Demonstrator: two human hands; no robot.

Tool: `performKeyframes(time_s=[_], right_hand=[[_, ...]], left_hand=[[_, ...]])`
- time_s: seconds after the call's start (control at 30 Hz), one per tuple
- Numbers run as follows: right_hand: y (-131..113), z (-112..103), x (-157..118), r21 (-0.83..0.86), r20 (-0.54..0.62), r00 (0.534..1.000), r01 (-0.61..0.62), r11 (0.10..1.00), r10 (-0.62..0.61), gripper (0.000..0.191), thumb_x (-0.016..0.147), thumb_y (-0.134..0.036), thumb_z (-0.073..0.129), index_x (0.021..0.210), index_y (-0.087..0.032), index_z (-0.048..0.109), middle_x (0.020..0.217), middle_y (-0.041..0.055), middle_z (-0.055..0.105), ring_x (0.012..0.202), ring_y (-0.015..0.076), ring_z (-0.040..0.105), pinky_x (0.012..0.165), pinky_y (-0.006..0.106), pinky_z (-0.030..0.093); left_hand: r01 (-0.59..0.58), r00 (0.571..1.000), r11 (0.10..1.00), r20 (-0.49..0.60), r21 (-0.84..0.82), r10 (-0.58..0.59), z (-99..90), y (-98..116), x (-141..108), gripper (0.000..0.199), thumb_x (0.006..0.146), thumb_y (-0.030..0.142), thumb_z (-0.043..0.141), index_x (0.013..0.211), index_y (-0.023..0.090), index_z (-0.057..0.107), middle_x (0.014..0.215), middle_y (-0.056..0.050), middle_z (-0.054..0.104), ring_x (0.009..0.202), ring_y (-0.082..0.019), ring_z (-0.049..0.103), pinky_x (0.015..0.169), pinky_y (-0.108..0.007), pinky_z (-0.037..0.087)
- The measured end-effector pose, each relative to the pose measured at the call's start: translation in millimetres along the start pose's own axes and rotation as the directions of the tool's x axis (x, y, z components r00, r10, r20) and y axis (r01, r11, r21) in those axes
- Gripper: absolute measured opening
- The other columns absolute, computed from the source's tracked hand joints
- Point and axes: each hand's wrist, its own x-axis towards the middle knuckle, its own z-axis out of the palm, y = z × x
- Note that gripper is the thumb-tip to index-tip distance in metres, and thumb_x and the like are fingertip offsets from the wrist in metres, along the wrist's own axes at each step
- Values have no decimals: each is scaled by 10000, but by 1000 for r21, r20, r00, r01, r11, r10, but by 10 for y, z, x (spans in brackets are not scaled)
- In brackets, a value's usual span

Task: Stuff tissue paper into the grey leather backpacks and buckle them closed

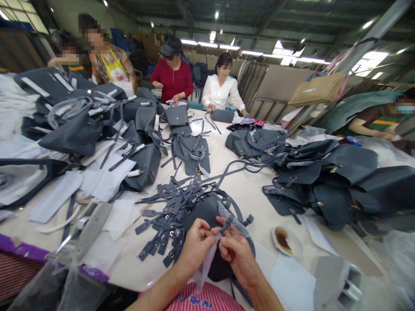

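A dark grey-blue bag (204, 212) lies at the near edge of the table, in front of my body. My left hand (198, 244) and my right hand (236, 246) meet over it, fingertips close together. Clear plastic film (207, 265) hangs down from my left fingers. Between the fingers of my right hand runs a narrow dark strap (224, 227), partly wrapped in film. Just left of the bag, a heap of short dark straps with metal rings (165, 224) is fanned out on the table (142, 263).
Piled dark bags (337, 190) cover the right side, more (74, 134) the left. A dish of brown liquid (282, 241) stands right of my hands. White paper sheets (106, 172) lie left. Several people work across the table, another at far right.
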Motion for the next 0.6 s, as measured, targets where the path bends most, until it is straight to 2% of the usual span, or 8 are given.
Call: performKeyframes(time_s=[0.1, 0.17, 0.23, 0.3, 0.37, 0.47, 0.53, 0.6], right_hand=[[0, -23, 39, 30, 45, 999, -22, 999, 20, 504, 675, -356, 750, 1134, -202, 612, 786, 3, 642, 414, 22, 308, 406, 193, 183], [6, -37, 68, -16, 21, 1000, -20, 1000, 21, 509, 677, -418, 769, 1113, -196, 631, 681, -27, 597, 404, 20, 272, 402, 190, 148], [9, -56, 83, -92, 1, 1000, 0, 996, 0, 519, 659, -406, 800, 1106, -194, 644, 651, -31, 602, 410, 23, 273, 407, 190, 153], [1, -91, 75, -143, 34, 999, 15, 990, -10, 522, 647, -379, 818, 1111, -202, 654, 689, -8, 654, 431, 33, 317, 425, 195, 195], [-14, -146, 52, -158, 101, 995, -3, 988, 20, 510, 661, -381, 811, 1122, -223, 659, 768, 22, 702, 457, 43, 368, 449, 200, 232], [-17, -229, 29, -162, 176, 981, -54, 985, 82, 501, 657, -402, 814, 1112, -248, 671, 832, 40, 726, 446, 45, 395, 452, 205, 257], [13, -246, 41, -167, 174, 981, -53, 985, 82, 537, 615, -423, 836, 1096, -241, 681, 758, 27, 720, 408, 44, 384, 434, 205, 261], [69, -224, 70, -184, 134, 990, -27, 983, 53, 572, 599, -457, 836, 1099, -224, 684, 600, -9, 670, 361, 51, 368, 405, 205, 260]], left_hand=[[146, 988, 972, 75, -181, -135, 2, -19, 8, 398, 601, 294, 747, 811, 198, 423, 556, 91, 540, 457, -59, 448, 496, -189, 283], [207, 977, 942, 106, -263, -185, 14, -7, 0, 417, 555, 262, 776, 800, 192, 446, 559, 81, 558, 469, -70, 489, 500, -189, 305], [250, 967, 909, 133, -334, -217, 26, 24, -6, 410, 520, 203, 785, 776, 184, 466, 568, 54, 597, 504, -97, 556, 519, -196, 351], [314, 947, 870, 195, -379, -257, 24, 63, -5, 381, 512, 152, 774, 791, 166, 515, 607, 3, 658, 549, -128, 615, 552, -207, 403], [417, 899, 826, 309, -380, -311, 4, 95, 2, 354, 546, 140, 757, 853, 135, 580, 646, -43, 694, 541, -128, 625, 557, -207, 427], [545, 802, 773, 473, -326, -365, -32, 91, 20, 298, 620, 163, 733, 894, 106, 632, 656, -60, 696, 467, -94, 584, 511, -190, 419], [592, 755, 752, 525, -288, -393, -36, 53, 34, 242, 617, 164, 736, 826, 118, 623, 644, -45, 678, 452, -81, 565, 497, -184, 414], [593, 748, 769, 517, -238, -416, -23, 11, 52, 235, 591, 181, 751, 743, 139, 576, 608, -22, 650, 438, -78, 540, 484, -188, 407]])
